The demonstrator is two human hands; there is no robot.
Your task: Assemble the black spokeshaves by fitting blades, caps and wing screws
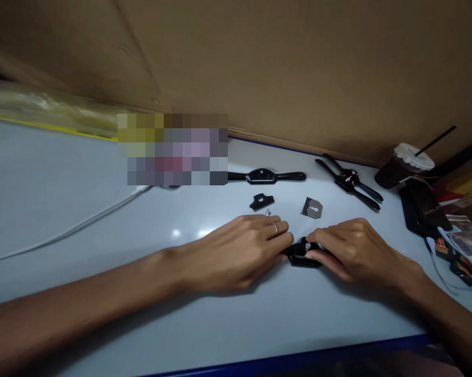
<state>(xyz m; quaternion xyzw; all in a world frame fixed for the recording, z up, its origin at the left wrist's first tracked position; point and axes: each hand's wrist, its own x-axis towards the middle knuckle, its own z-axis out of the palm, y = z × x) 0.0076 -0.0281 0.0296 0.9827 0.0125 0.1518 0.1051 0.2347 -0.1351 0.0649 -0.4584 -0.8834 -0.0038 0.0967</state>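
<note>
Both hands are at a black spokeshave [303, 260] low over the white table. My left hand [245, 251], a ring on one finger, is closed round the spokeshave's left handle, which it mostly hides. Thumb and forefinger of my right hand [348, 251] pinch a small silvery screw [308, 246] on the body. Just beyond lie a flat steel blade [311, 208] with a keyhole slot and a black lever cap [261, 201]. A small silver screw [267, 212] lies by my left fingers. Further back rests another spokeshave body [261, 176], its left end covered by a blurred patch.
At the back right, two black spokeshaves [349, 180] lie together. Beside them stand a lidded drink cup [406, 165] with a straw and a black box-like object [422, 209]. A white cable [74, 231] crosses the left side. A cardboard wall [283, 68] rises behind.
</note>
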